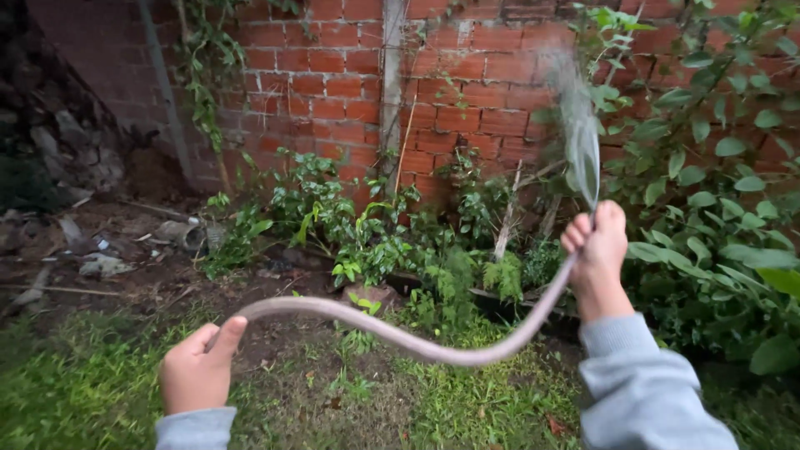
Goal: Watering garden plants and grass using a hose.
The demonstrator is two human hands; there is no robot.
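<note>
Brick wall [333, 83] behind everything; leafy plants [367, 225] along its base, big shrub [717, 192] at wall's right end, grass [83, 383] in front of wall.

Hose [400, 337] sags in loop before wall, between both hands.

Right hand [596, 250], fingers [575, 236] curled fully shut round hose end, tip raised toward wall, likely to throw water spray [579, 133] onto plants.

Left hand [196, 371] lower, farther from wall: thumb over hose, fingers closed under, likely carrying slack.

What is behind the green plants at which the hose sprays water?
Behind the leafy green plants stands a red brick wall with a grey vertical pipe. The leaves cover the wall's foot, so its base cannot be seen.
</note>
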